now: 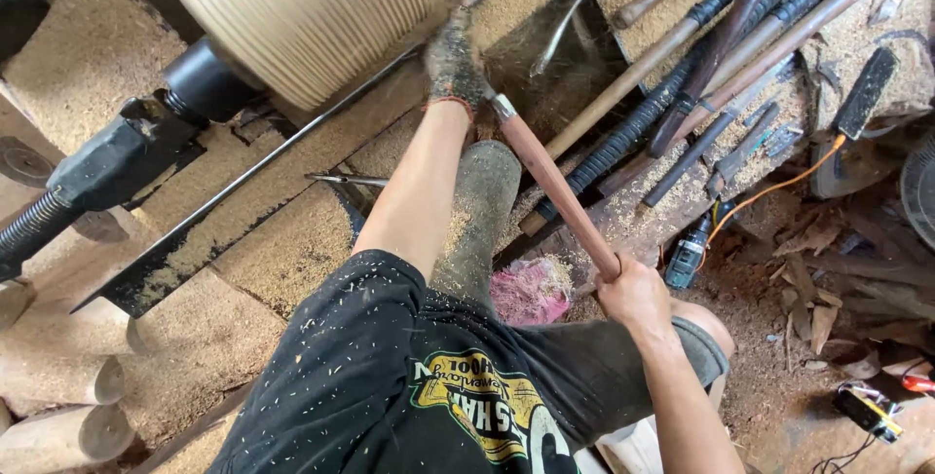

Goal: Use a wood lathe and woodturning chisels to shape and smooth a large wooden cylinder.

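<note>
Both hands hold one long turning tool (pixel 557 187) at a ribbed wooden piece (pixel 321 11).
The gloved left hand (pixel 454 63) grips near the metal end, probably touching the wood; the bare right hand (pixel 631 291) closes around the handle end.

Wooden workbench (pixel 292 240), sawdust-coated, runs upper right to lower left. Long-handled turning tools (pixel 721 55) piled upper right, metal calipers (pixel 565 26) top centre, log rounds (pixel 68 406) lower left beside it.

sawdust blankets the rough wooden counter (pixel 243 240) in daylight; spare long-handled turning tools (pixel 721 55) lie in a row at its far end, while wood scraps (pixel 828 279) litter the brown dirt floor (pixel 769 367) beside cut pale logs (pixel 68 416).
</note>
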